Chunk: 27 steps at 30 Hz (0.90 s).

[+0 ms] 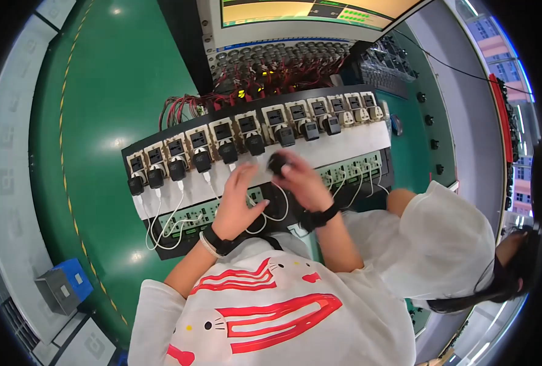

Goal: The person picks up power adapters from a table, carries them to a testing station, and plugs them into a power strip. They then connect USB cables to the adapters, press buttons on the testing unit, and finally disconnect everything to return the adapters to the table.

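My right hand (300, 180) is closed around a small black charger plug (277, 163), held just in front of the row of beige test sockets (222, 139). My left hand (239, 201) hovers beside it with fingers spread, holding nothing, over the white strip (192, 194) and the lower green board (195, 216). Black chargers (228, 152) sit plugged into most sockets along the row. White cables (167, 222) run down from several of them. One socket near my right hand stands without a charger.
Red wiring (265, 76) and a rack fill the space behind the sockets, under a monitor (307, 13). A second person in a white top (442, 244) sits close on my right. A blue and grey box (64, 285) rests on the green floor at the left.
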Each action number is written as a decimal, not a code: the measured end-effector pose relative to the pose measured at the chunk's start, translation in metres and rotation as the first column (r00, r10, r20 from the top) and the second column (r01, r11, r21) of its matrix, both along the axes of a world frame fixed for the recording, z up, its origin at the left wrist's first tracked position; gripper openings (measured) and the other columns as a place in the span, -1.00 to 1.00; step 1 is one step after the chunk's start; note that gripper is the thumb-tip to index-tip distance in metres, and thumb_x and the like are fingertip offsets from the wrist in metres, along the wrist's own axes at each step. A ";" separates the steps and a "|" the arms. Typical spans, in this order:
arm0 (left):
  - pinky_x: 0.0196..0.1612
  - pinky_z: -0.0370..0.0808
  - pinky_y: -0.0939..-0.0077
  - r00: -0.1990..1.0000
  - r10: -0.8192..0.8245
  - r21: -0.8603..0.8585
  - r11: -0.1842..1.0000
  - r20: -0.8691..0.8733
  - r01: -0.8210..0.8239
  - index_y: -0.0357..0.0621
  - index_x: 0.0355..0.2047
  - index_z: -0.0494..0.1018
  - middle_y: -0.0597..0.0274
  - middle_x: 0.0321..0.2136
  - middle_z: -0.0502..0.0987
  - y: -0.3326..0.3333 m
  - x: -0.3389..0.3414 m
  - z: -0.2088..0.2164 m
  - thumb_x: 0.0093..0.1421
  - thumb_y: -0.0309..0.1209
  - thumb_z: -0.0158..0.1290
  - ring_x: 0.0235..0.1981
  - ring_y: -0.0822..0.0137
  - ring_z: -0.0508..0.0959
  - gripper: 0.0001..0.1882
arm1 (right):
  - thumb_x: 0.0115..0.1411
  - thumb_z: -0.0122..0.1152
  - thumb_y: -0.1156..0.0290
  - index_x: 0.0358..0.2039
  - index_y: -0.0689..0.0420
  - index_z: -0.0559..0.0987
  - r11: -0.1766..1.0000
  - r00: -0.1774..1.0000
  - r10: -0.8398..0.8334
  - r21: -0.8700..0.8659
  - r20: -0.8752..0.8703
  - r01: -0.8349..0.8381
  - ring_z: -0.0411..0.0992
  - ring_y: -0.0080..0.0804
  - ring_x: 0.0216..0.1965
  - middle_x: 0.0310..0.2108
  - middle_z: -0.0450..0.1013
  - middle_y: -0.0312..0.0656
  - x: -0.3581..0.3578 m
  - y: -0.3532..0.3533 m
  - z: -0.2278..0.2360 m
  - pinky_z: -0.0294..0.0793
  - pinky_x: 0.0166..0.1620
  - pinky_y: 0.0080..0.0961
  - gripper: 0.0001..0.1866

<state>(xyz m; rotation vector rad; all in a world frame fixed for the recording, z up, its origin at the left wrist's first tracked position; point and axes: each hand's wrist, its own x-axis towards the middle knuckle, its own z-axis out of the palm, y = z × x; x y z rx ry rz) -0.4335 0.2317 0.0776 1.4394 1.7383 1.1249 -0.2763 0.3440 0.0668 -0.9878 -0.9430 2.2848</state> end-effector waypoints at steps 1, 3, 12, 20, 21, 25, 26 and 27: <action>0.11 0.24 0.25 1.000 0.017 0.005 1.000 -0.004 -0.017 -0.18 0.06 0.23 -0.05 0.02 0.25 -0.001 -0.002 -0.001 -0.07 -0.48 0.15 0.08 -0.05 0.26 -0.37 | 0.13 0.13 0.47 0.10 0.17 0.28 0.986 0.981 -0.086 0.154 0.175 0.059 0.33 -0.41 -0.08 -0.07 0.31 -0.23 0.016 0.022 -0.003 0.38 -0.04 -0.51 -0.50; 0.12 0.24 0.29 1.000 0.002 -0.015 1.000 0.008 -0.002 -0.19 0.04 0.24 -0.02 0.03 0.25 -0.004 -0.007 -0.004 -0.06 -0.48 0.14 0.06 -0.01 0.28 -0.40 | -0.03 0.15 0.67 -0.02 0.19 0.34 0.752 0.830 -0.483 0.618 0.278 0.231 0.27 -0.46 -0.06 -0.10 0.30 -0.20 0.048 0.070 -0.020 0.37 -0.05 -0.53 -0.50; -0.03 0.32 0.37 0.997 0.023 -0.121 0.993 0.068 -0.014 -0.13 -0.05 0.33 0.16 -0.04 0.31 -0.014 -0.021 -0.012 0.00 -0.45 0.10 -0.09 0.22 0.38 -0.55 | -0.19 0.27 0.67 -0.22 0.09 0.49 0.411 0.393 -0.779 0.871 0.489 -0.270 0.42 -0.19 -0.21 -0.23 0.42 -0.17 0.102 0.150 -0.062 0.42 -0.14 -0.41 -0.56; -0.04 0.34 0.42 0.990 0.061 -0.157 0.987 0.127 -0.041 -0.21 -0.13 0.36 0.12 -0.13 0.34 -0.013 -0.020 -0.005 0.05 -0.48 0.07 -0.12 0.17 0.40 -0.66 | -0.19 0.33 0.60 -0.16 0.00 0.53 0.407 0.336 -0.814 0.878 0.474 -0.252 0.41 -0.09 -0.17 -0.19 0.43 -0.13 0.100 0.145 -0.054 0.42 -0.11 -0.33 -0.51; -0.05 0.35 0.43 0.990 0.060 -0.158 0.987 0.129 -0.039 -0.21 -0.13 0.36 0.12 -0.13 0.34 -0.014 -0.020 -0.005 0.05 -0.48 0.07 -0.13 0.17 0.40 -0.66 | -0.19 0.33 0.60 -0.16 0.00 0.53 0.409 0.335 -0.813 0.877 0.476 -0.252 0.41 -0.09 -0.17 -0.19 0.43 -0.13 0.107 0.149 -0.054 0.42 -0.11 -0.33 -0.51; -0.07 0.33 0.42 0.990 0.046 -0.152 0.988 0.130 -0.026 -0.16 -0.12 0.36 0.17 -0.15 0.37 -0.018 -0.020 -0.016 0.04 -0.48 0.07 -0.15 0.25 0.40 -0.65 | -0.16 0.30 0.59 -0.13 0.03 0.53 0.476 0.321 -0.730 0.786 0.604 -0.395 0.43 -0.08 -0.20 -0.22 0.45 -0.11 0.110 0.167 -0.043 0.42 -0.12 -0.31 -0.51; -0.07 0.33 0.43 0.992 0.041 -0.157 0.987 0.117 -0.022 -0.16 -0.13 0.36 0.17 -0.15 0.37 -0.018 -0.020 -0.017 0.04 -0.48 0.07 -0.15 0.25 0.41 -0.65 | -0.17 0.28 0.62 -0.12 0.04 0.52 0.403 0.354 -0.723 0.780 0.592 -0.479 0.41 -0.06 -0.18 -0.20 0.44 -0.09 0.107 0.169 -0.040 0.42 -0.12 -0.29 -0.50; -0.07 0.33 0.44 0.994 0.034 -0.161 0.987 0.105 -0.016 -0.17 -0.13 0.36 0.17 -0.15 0.38 -0.018 -0.019 -0.019 0.04 -0.48 0.07 -0.16 0.25 0.41 -0.66 | -0.17 0.25 0.66 -0.11 0.04 0.52 0.325 0.387 -0.714 0.765 0.584 -0.556 0.40 -0.05 -0.15 -0.18 0.44 -0.08 0.104 0.169 -0.038 0.42 -0.11 -0.27 -0.49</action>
